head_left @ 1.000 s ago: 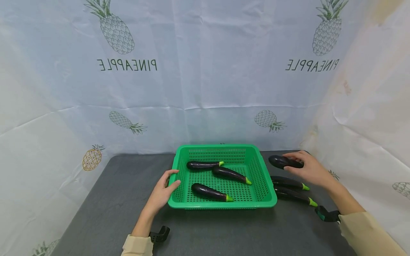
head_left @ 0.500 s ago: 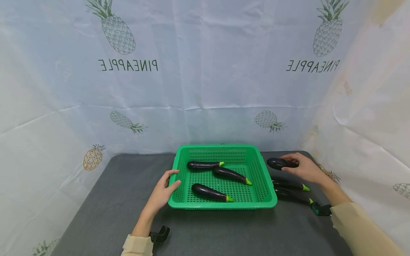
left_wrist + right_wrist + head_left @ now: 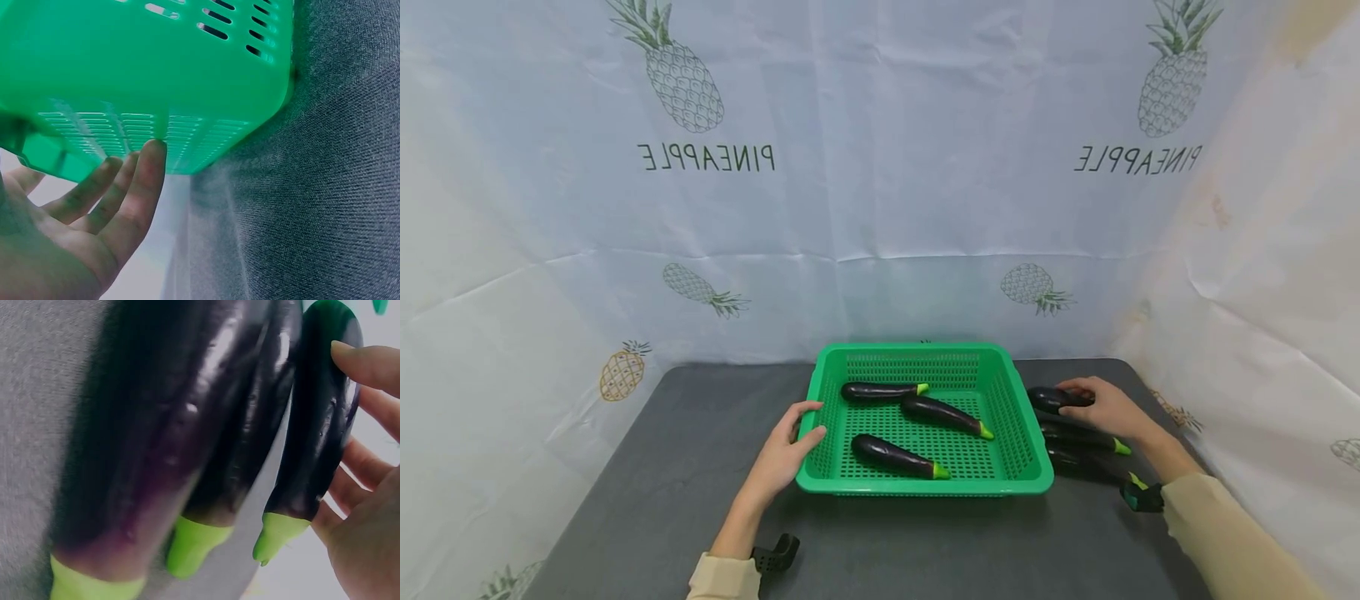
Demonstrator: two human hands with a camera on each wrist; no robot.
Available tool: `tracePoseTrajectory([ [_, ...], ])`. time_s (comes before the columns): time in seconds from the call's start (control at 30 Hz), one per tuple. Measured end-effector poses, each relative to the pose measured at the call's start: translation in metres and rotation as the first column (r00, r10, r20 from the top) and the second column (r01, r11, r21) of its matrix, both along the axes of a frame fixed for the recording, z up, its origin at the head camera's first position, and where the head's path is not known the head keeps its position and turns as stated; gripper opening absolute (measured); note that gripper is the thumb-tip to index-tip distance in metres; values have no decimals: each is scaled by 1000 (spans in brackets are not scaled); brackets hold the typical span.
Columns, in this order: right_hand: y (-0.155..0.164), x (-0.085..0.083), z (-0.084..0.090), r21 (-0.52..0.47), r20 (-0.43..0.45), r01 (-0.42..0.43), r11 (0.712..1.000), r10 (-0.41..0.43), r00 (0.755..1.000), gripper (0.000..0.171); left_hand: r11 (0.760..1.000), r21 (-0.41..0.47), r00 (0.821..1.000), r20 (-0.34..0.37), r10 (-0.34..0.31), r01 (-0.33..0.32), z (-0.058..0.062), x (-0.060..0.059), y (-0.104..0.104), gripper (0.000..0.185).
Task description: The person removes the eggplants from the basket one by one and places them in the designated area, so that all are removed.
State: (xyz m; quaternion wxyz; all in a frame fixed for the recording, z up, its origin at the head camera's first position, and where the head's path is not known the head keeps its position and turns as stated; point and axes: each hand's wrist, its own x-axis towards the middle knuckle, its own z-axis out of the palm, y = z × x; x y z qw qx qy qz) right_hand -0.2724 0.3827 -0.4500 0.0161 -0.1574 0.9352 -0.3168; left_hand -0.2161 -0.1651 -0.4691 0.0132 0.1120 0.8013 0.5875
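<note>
A green basket [image 3: 917, 487] stands on the dark grey table [image 3: 662, 467] and holds three eggplants [image 3: 880, 390] [image 3: 940, 412] [image 3: 895, 454]. My left hand [image 3: 786, 450] rests against the basket's left side. In the left wrist view its straight fingers [image 3: 134, 187] touch the basket's outer wall [image 3: 156, 69]. Right of the basket, my right hand [image 3: 1105, 410] grips an eggplant [image 3: 1048, 398] low by the table. The right wrist view shows thumb and fingers around this eggplant [image 3: 319, 425], which lies alongside two others [image 3: 244, 437] [image 3: 144, 444].
The two other eggplants [image 3: 1078, 433] [image 3: 1082, 461] lie on the table between the basket and my right forearm. A pineapple-print sheet [image 3: 880, 208] closes off the back and both sides. Bare table lies left of the basket and in front of it.
My right hand has lowered its eggplant from the air down next to the two on the table. The left hand has stayed at the basket.
</note>
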Motion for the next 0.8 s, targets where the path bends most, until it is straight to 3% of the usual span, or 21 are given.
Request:
tracePoseTrajectory([
  [0.37, 4, -2, -14, 7, 77, -1, 1000, 1, 997, 53, 1000, 8, 1000, 3, 4, -4, 1, 1, 1, 48],
  [0.6, 6, 0, -17, -46, 150, 14, 999, -7, 989, 49, 1000, 15, 1000, 4, 15, -15, 0, 1, 3, 48],
  [0.8, 5, 1, -13, -61, 124, 38, 997, -31, 992, 44, 1000, 8, 1000, 0, 24, -24, -1, 1, 3, 47],
])
